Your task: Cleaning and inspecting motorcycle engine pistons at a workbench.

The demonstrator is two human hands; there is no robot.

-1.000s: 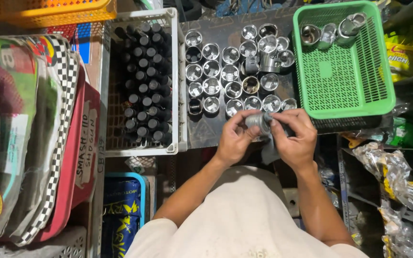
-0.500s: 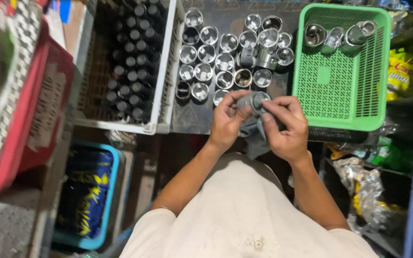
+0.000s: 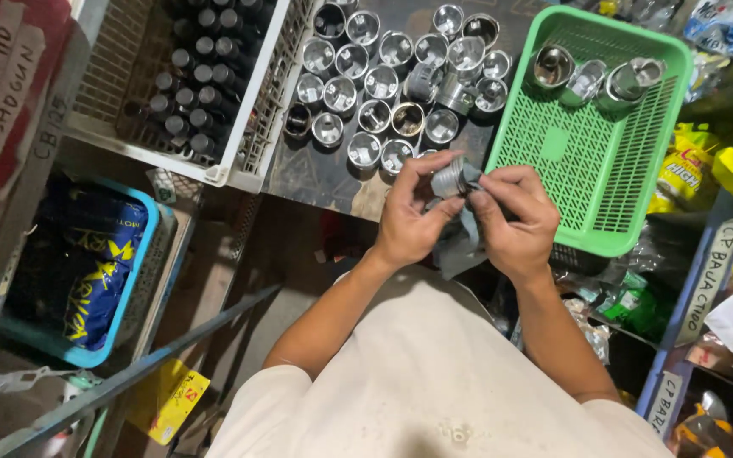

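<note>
Holding a small metal cup [image 3: 449, 180] in your left hand [image 3: 409, 222], you press a grey cloth [image 3: 460, 242] against it with your right hand [image 3: 515, 222], at the worktop's [image 3: 316, 174] near edge, beside the green basket [image 3: 591, 161].

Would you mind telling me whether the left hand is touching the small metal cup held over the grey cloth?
Touching. The head view shows the left hand with its fingertips pinched around the metal cup.

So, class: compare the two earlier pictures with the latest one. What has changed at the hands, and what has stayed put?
Little changed. The left hand and right hand still hold the small metal cup with the grey cloth; nothing was let go. Only the camera view shifted. The metal cups on the board and the three in the green basket stayed put.
</note>
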